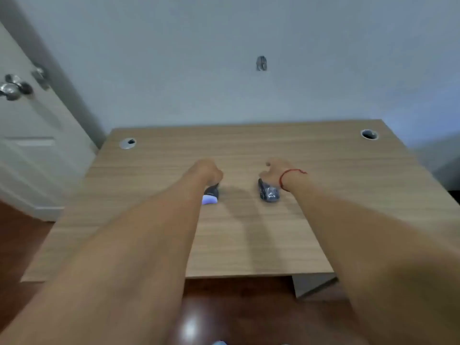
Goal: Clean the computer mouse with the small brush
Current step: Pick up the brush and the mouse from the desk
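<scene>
Wood-grain tabletop (pixel 323 195) carries both task items near its middle: left hand (pixel 207 170) is closed in a fist over the dark handle of the small brush (pixel 211 194), pale bristle end pointing back toward the person, while right hand (pixel 273 171) sits over the far end of the black computer mouse (pixel 268 194), fingers curled loosely above it, contact cannot be told through blur. Judgement: one hand takes the tool and the other steadies the mouse so brushing will not push it; bare surface lies all round, edges and both cable holes (pixel 127 143) well apart, so strokes have free room
</scene>
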Action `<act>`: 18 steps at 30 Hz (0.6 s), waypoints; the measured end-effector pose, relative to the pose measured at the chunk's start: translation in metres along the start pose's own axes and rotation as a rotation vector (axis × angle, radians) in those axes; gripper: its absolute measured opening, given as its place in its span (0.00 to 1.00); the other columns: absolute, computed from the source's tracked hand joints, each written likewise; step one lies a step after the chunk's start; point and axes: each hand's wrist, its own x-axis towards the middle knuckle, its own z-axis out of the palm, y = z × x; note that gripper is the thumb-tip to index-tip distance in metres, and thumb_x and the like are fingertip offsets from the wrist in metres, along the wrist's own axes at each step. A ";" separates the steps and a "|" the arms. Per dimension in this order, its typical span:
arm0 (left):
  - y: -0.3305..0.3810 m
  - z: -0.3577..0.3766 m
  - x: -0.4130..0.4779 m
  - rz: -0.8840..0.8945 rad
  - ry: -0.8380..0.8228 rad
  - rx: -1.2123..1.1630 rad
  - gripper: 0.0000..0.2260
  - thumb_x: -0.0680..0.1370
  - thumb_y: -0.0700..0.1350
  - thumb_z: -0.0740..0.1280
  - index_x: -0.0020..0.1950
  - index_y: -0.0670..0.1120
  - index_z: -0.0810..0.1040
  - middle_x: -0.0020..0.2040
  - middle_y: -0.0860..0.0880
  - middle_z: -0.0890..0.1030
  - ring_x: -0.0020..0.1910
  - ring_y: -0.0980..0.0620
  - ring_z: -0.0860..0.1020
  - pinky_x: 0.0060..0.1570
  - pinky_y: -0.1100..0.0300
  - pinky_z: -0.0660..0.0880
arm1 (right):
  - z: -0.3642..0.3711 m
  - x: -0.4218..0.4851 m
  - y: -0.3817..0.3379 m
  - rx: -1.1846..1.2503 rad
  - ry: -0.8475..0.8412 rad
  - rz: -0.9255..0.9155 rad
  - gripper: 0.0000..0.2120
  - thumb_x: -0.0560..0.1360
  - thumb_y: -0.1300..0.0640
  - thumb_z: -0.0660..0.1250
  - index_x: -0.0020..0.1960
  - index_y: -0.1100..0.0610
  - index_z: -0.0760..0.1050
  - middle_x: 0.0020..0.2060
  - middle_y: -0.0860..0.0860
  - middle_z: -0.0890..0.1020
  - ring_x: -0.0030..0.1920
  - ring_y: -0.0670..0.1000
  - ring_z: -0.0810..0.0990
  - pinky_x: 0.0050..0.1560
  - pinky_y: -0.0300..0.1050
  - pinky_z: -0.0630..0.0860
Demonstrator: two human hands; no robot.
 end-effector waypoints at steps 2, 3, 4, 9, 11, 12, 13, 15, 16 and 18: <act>-0.008 0.022 0.013 -0.026 -0.001 -0.031 0.15 0.79 0.46 0.61 0.57 0.36 0.77 0.60 0.37 0.79 0.54 0.39 0.78 0.47 0.55 0.71 | 0.020 0.013 0.010 0.026 0.001 0.033 0.23 0.79 0.54 0.62 0.71 0.62 0.69 0.69 0.60 0.73 0.69 0.60 0.72 0.67 0.50 0.70; -0.014 0.036 0.024 -0.039 0.013 -0.037 0.14 0.79 0.45 0.61 0.56 0.36 0.77 0.59 0.37 0.80 0.53 0.39 0.78 0.45 0.56 0.70 | 0.031 0.022 0.014 0.034 0.022 0.055 0.23 0.78 0.54 0.63 0.70 0.62 0.70 0.68 0.60 0.74 0.68 0.61 0.72 0.66 0.50 0.71; -0.021 0.048 0.032 -0.055 0.041 -0.051 0.14 0.79 0.45 0.61 0.56 0.36 0.77 0.59 0.37 0.79 0.52 0.39 0.78 0.44 0.57 0.69 | 0.045 0.031 0.021 0.052 0.054 0.071 0.23 0.77 0.54 0.64 0.69 0.63 0.71 0.67 0.60 0.75 0.67 0.61 0.74 0.65 0.51 0.73; -0.037 0.095 0.066 -0.069 0.210 -0.088 0.13 0.79 0.48 0.62 0.47 0.38 0.77 0.52 0.39 0.81 0.56 0.39 0.78 0.47 0.54 0.71 | 0.090 0.063 0.038 0.104 0.218 0.109 0.25 0.72 0.48 0.70 0.63 0.63 0.75 0.61 0.61 0.78 0.62 0.61 0.77 0.59 0.51 0.76; -0.042 0.109 0.071 -0.070 0.240 -0.097 0.15 0.78 0.47 0.63 0.34 0.40 0.72 0.36 0.44 0.80 0.48 0.42 0.77 0.43 0.57 0.70 | 0.103 0.070 0.043 0.106 0.270 0.109 0.24 0.73 0.48 0.69 0.64 0.61 0.74 0.63 0.60 0.76 0.64 0.60 0.75 0.60 0.51 0.74; -0.044 0.111 0.072 -0.073 0.254 -0.106 0.15 0.77 0.45 0.64 0.30 0.42 0.71 0.32 0.47 0.79 0.46 0.44 0.78 0.41 0.58 0.70 | 0.105 0.073 0.043 0.097 0.300 0.113 0.24 0.74 0.49 0.69 0.64 0.61 0.73 0.63 0.60 0.75 0.65 0.61 0.74 0.60 0.51 0.73; -0.047 0.117 0.075 -0.067 0.269 -0.117 0.14 0.75 0.43 0.65 0.29 0.43 0.72 0.31 0.48 0.79 0.47 0.44 0.79 0.40 0.58 0.71 | 0.111 0.073 0.046 0.080 0.338 0.105 0.23 0.74 0.50 0.68 0.64 0.61 0.73 0.63 0.61 0.75 0.65 0.61 0.73 0.60 0.50 0.73; -0.051 0.124 0.078 -0.066 0.283 -0.155 0.11 0.74 0.42 0.65 0.32 0.43 0.78 0.29 0.50 0.79 0.49 0.44 0.81 0.39 0.59 0.71 | 0.116 0.073 0.053 0.055 0.385 0.078 0.13 0.74 0.51 0.67 0.55 0.58 0.79 0.59 0.60 0.76 0.63 0.62 0.74 0.58 0.48 0.72; -0.052 0.126 0.078 -0.065 0.298 -0.180 0.10 0.74 0.42 0.65 0.34 0.42 0.80 0.26 0.51 0.78 0.49 0.45 0.81 0.39 0.60 0.70 | 0.118 0.069 0.055 0.057 0.387 0.071 0.08 0.75 0.52 0.67 0.45 0.56 0.79 0.57 0.60 0.78 0.62 0.62 0.75 0.57 0.48 0.72; -0.052 0.132 0.073 -0.073 0.309 -0.250 0.12 0.74 0.42 0.66 0.30 0.42 0.78 0.22 0.51 0.76 0.47 0.46 0.80 0.39 0.61 0.69 | 0.123 0.054 0.057 0.108 0.382 0.060 0.12 0.76 0.54 0.67 0.35 0.54 0.73 0.56 0.60 0.80 0.60 0.61 0.77 0.58 0.49 0.73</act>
